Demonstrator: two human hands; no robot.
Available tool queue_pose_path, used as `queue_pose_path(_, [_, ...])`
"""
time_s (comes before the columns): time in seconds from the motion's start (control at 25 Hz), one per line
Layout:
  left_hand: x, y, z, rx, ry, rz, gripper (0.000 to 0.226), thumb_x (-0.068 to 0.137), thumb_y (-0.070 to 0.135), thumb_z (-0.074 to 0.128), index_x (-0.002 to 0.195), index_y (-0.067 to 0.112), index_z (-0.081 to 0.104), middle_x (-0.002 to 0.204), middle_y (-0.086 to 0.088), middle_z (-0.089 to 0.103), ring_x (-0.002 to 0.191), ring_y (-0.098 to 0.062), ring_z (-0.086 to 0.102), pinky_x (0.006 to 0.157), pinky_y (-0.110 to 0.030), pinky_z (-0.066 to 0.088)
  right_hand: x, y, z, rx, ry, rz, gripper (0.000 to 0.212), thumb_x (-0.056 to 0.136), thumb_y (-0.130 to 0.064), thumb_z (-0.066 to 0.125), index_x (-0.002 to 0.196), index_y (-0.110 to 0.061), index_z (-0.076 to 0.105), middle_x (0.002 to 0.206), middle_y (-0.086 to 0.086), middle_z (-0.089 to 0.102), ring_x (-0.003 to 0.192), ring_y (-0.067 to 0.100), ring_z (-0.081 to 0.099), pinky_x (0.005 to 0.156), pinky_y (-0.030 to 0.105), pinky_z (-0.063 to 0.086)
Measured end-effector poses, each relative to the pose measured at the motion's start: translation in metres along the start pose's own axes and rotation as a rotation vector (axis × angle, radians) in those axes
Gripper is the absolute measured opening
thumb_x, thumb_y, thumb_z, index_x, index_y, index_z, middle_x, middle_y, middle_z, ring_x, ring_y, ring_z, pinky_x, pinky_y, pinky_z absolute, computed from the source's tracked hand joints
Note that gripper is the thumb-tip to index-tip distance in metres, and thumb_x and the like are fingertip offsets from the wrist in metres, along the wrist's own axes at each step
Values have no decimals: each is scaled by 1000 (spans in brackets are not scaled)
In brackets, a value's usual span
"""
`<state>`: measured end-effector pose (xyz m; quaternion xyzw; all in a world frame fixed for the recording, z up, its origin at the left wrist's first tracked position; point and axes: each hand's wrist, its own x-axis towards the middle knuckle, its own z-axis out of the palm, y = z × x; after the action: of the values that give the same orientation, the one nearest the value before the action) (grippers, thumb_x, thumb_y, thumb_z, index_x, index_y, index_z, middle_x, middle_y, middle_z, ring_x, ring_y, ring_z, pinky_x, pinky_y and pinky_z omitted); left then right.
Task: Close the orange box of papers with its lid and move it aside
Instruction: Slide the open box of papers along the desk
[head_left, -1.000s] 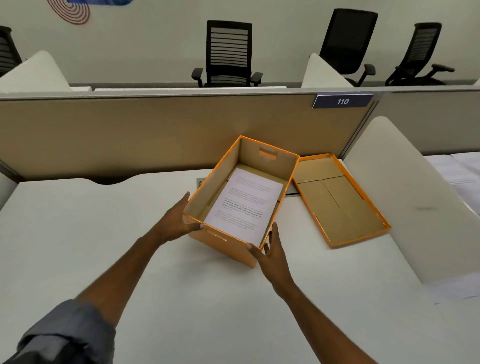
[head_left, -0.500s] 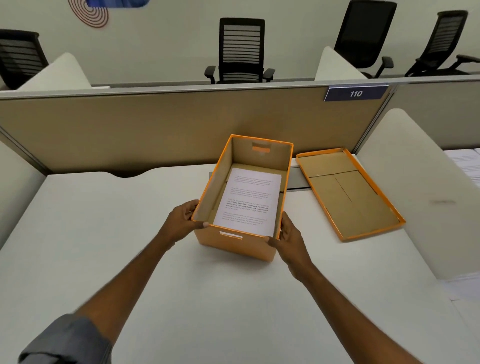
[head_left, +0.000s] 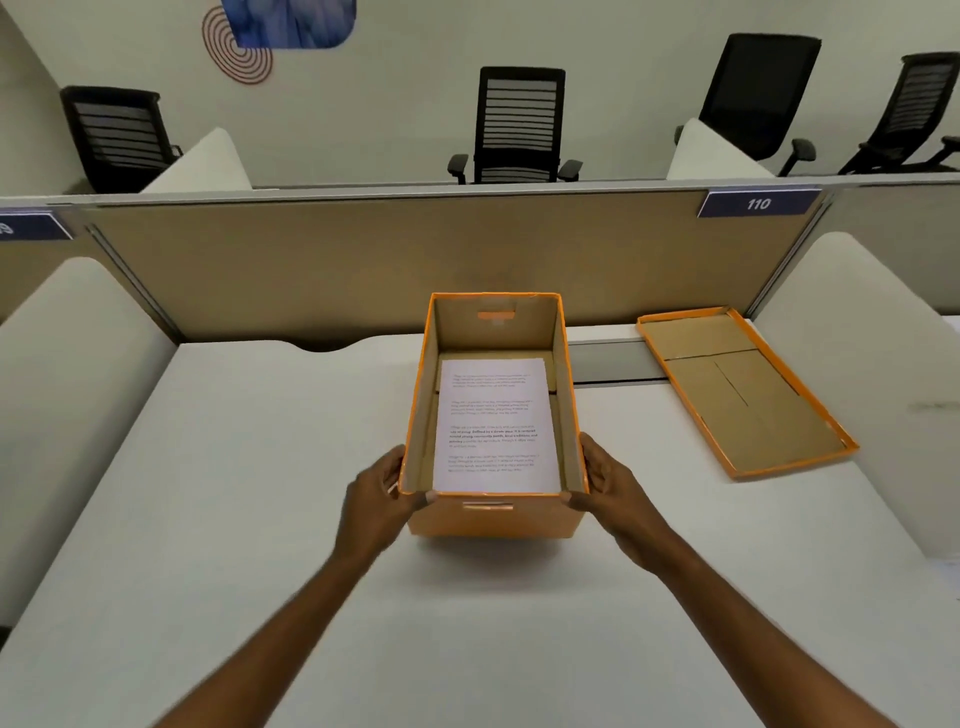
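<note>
Orange box (head_left: 493, 514) sits open at the middle of the white desk (head_left: 218, 519), long axis running near to far, far end close to the tan partition (head_left: 337, 260). Inside: bare brown cardboard walls and a white printed sheet of paper (head_left: 493, 426) lying flat on the bottom, toward the near end; whether more sheets lie under it cannot be told. A handle slot shows in the far wall, another in the near orange face. Lid (head_left: 743, 389) lies upside down on the desk to the right and farther back, well apart from the box, its brown inside facing up, orange rim around it, beside the right-hand white divider (head_left: 872, 374). Left hand (head_left: 376, 501) clasps the box's near left corner, fingers curled on the side wall, thumb on the near face. Right hand (head_left: 610, 488) mirrors it at the near right corner, fingers spread flat against the right wall, thumb at the near edge. Both hands pressed to the box.
</note>
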<state>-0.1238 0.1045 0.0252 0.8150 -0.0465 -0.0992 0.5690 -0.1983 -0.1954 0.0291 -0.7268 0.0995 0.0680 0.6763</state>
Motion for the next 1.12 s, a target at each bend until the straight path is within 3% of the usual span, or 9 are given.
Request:
queue_pose_path(0.12, [-47,-16,-11,58,51,37,60,74,21,87,125,42,63,109,29,73,104,8,68,83,-10,55,-32,4,24,-10,-42,22,76,81,-15,79,130,-67,54,140,-31,62,130,-6,59,91,15,57])
queue_pose_path(0.32, [-97,-37,-37,114,31,-1,69,74,21,85,108,71,52,101,44,68,98,9,69,77,-9,52,-70,31,65,-25,-73,73,75,77,-32,84,126,-76,50,138,-42,57,129,-15,55,91,8,52])
queue_pose_path(0.48, [-116,-58,-42,96,33,-8,64,78,22,84,125,53,55,113,26,73,104,-4,70,75,-5,52,-87,41,85,-73,-42,72,78,76,-48,87,135,-73,43,144,-39,54,133,-13,53,93,10,53])
queue_pose_path(0.56, [-121,-64,-38,132,34,-20,68,84,27,79,143,38,47,131,14,68,113,-10,68,83,-12,54,-87,38,89,-113,-43,73,77,84,-35,82,139,-71,40,147,-37,53,135,-11,52,100,16,52])
queue_pose_path(0.64, [-128,-67,-30,176,18,-88,83,92,33,70,159,31,21,158,5,45,137,-21,52,104,-31,48,-87,36,90,-119,-62,99,79,90,-24,77,140,-72,37,149,-38,49,137,-11,49,107,21,50])
queue_pose_path(0.72, [-135,-68,-23,170,-14,-89,97,94,42,63,160,34,-9,170,10,6,156,-17,18,120,-37,28,-88,36,93,-133,-31,113,85,88,-45,78,148,-70,23,160,-40,27,147,-11,34,117,24,41])
queue_pose_path(0.84, [-139,-60,-7,275,49,86,106,87,57,55,158,30,-20,167,11,-26,155,-8,-20,127,-38,5,-90,41,89,-310,160,164,108,84,-74,62,160,-49,-11,163,-34,-6,150,-2,6,127,40,17])
queue_pose_path(0.96, [-139,-36,30,383,3,311,100,89,67,45,159,29,-16,169,10,-20,156,-11,-14,126,-39,5,-101,50,57,-454,299,109,103,90,-73,50,161,-39,-17,171,-21,-19,158,3,-14,130,41,3])
queue_pose_path(1.12, [-131,-1,107,543,-105,501,94,92,72,28,159,24,-17,169,5,-22,156,-14,-18,126,-40,-1,-111,67,-24,-588,380,85,94,100,-61,47,162,-33,-18,172,-14,-21,158,7,-22,132,42,-5])
